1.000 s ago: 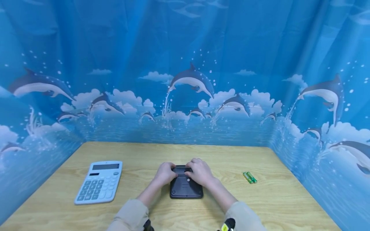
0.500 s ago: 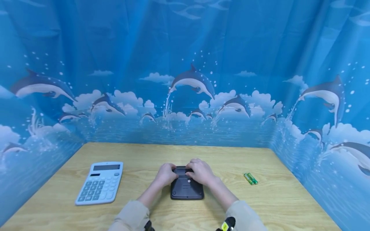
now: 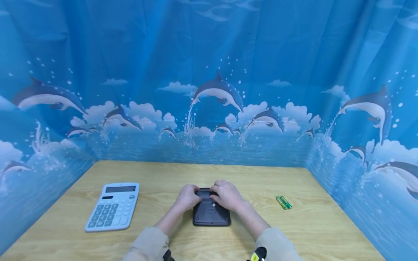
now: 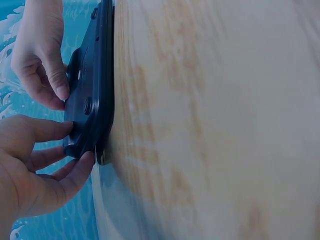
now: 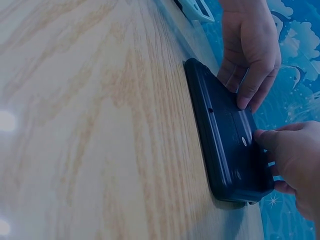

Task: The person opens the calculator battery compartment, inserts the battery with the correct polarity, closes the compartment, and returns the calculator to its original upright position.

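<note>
A dark calculator (image 3: pixel 211 215) lies face down in the middle of the table, its back with round feet and a small pale dot turned up. My left hand (image 3: pixel 187 197) grips its far left corner, thumb on the back and fingers at the edge. At the far right, my right hand (image 3: pixel 226 195) holds it the same way, thumb pressed near the recess at the far end. The left wrist view shows the left fingers curled about the edge of the calculator (image 4: pixel 95 85). In the right wrist view, both thumbs rest on the back of the calculator (image 5: pixel 227 145).
A light blue calculator (image 3: pixel 112 206) lies face up to the left on the wooden table (image 3: pixel 156 174). Two green batteries (image 3: pixel 283 202) lie side by side at the right. A blue curtain (image 3: pixel 169 54) with dolphins encloses the table's back and sides.
</note>
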Available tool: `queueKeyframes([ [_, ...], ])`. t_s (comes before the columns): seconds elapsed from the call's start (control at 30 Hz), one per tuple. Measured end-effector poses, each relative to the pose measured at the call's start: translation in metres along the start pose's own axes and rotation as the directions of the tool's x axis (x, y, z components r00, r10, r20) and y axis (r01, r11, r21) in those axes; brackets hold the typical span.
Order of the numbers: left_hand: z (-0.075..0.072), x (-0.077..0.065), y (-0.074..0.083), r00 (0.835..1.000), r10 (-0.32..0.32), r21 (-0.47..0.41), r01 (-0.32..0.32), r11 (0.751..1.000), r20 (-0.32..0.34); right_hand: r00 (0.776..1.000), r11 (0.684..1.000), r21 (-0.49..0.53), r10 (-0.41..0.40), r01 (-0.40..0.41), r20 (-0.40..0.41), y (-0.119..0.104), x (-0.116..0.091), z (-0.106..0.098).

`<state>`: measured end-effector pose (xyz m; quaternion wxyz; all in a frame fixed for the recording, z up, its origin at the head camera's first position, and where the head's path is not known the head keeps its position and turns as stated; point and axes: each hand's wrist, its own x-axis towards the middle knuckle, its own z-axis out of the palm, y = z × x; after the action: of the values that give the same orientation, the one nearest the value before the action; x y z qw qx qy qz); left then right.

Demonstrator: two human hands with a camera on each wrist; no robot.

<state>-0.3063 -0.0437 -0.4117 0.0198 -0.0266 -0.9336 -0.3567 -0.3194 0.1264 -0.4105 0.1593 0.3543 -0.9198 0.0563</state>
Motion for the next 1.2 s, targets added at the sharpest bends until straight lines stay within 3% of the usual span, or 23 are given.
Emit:
queueKeyframes([
  [0.2, -0.0002, 0.0000, 0.0005, 1.000, 0.021, 0.042, -0.021, 0.999, 0.005, 1.000, 1.000, -0.006, -0.013, 0.013, -0.013, 0.0007, -0.0006, 0.0019],
  [0.6, 0.0004, 0.0004, 0.0015, 1.000, -0.010, 0.039, 0.009, 0.999, 0.018, 0.998, 0.999, -0.020, -0.048, 0.047, -0.037, 0.0037, -0.0015, 0.0068],
  [0.97, -0.0013, 0.0007, 0.0058, 0.999, -0.033, 0.032, 0.032, 0.999, 0.038, 0.999, 0.999, -0.013, -0.031, 0.031, -0.016, 0.0018, -0.0002, 0.0021],
  [1.2, 0.0005, 0.0007, 0.0048, 1.000, -0.014, 0.045, 0.013, 0.999, 0.024, 1.000, 1.000, 0.019, -0.014, 0.014, 0.011, 0.0014, -0.0004, -0.0013],
])
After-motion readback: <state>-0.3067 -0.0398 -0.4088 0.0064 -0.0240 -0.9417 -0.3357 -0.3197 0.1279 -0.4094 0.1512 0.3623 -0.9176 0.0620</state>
